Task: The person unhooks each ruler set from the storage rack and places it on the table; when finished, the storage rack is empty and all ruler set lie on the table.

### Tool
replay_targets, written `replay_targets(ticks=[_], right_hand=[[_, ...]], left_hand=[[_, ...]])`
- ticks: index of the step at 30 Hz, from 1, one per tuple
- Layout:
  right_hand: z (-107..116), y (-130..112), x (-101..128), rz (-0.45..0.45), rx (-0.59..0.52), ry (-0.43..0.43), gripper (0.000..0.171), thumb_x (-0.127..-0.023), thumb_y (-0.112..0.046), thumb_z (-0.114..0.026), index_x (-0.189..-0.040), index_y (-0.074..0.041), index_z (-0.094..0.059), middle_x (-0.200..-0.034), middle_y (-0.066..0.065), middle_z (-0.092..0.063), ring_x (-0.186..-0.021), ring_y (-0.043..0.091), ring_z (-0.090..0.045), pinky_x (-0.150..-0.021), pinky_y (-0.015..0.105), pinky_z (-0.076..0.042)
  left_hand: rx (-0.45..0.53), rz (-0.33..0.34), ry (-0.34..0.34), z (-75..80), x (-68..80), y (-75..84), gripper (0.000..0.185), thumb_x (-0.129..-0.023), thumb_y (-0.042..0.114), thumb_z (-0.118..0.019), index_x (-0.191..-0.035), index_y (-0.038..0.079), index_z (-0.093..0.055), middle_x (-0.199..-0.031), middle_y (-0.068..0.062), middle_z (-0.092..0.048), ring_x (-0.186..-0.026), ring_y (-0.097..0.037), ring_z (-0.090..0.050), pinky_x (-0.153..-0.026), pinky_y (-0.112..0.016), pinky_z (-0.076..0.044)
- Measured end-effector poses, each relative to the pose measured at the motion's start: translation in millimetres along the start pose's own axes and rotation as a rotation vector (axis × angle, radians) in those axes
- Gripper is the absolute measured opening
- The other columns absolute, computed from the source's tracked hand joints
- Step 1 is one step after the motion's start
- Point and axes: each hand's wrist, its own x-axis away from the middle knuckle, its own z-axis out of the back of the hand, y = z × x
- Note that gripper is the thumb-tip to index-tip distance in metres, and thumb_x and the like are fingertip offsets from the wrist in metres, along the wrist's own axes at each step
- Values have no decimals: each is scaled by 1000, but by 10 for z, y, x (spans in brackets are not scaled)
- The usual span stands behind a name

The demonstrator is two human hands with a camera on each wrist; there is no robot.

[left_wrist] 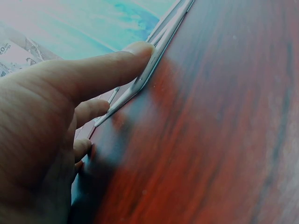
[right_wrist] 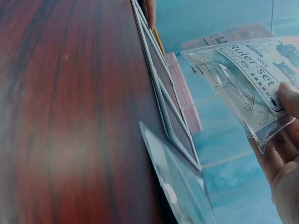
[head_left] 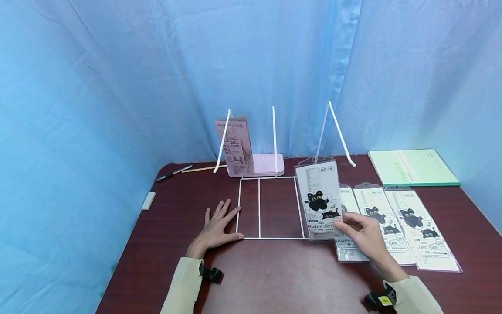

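Observation:
My right hand pinches the lower right corner of a ruler set package, a clear sleeve with a black cat card. The package stands upright, its top hole at the right prong of a white wire rack. In the right wrist view the thumb lies on the front of the ruler set package and the fingers are behind. My left hand rests spread on the table, thumb and fingertips touching the rack's left base wire. A pink ruler package hangs on the rack's left prong.
Several more ruler set packages lie overlapping at the right. Behind them is a green notebook. A pink case lies behind the rack. At the left are a pen, a pencil and a white eraser.

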Motion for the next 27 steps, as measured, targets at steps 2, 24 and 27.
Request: replay_targets(ticks=[2,24,27], right_hand=[[38,10,3,-23,4,13,19,-78,14,-74,-96,13,-71,-81,-31,-70,-70,-11,-66,-66,9,-53],[609,215,17,-164,156,117,20,-85,2,-76,-95,-15,-76,-72,-34,-66,-62,-12,-61,-59,9,-47],[716,253,0,-187,197,122,19,-86,0,-75,-96,-16,-75,-71,-37,-64,-62,-12,-60,-59,9,-45]], left_hand=[[-1,0,2,-2,0,-4,89,-83,55,-75,-157,26,-36,-170,-14,-13,-159,-36,-3,-120,-72,4],[1,9,-5,-12,7,-26,90,-83,56,-74,-158,27,-33,-171,-11,-11,-159,-34,-2,-120,-71,6],[3,11,-10,-12,5,-26,91,-83,56,-74,-158,27,-32,-171,-11,-10,-160,-34,-2,-120,-70,6]])
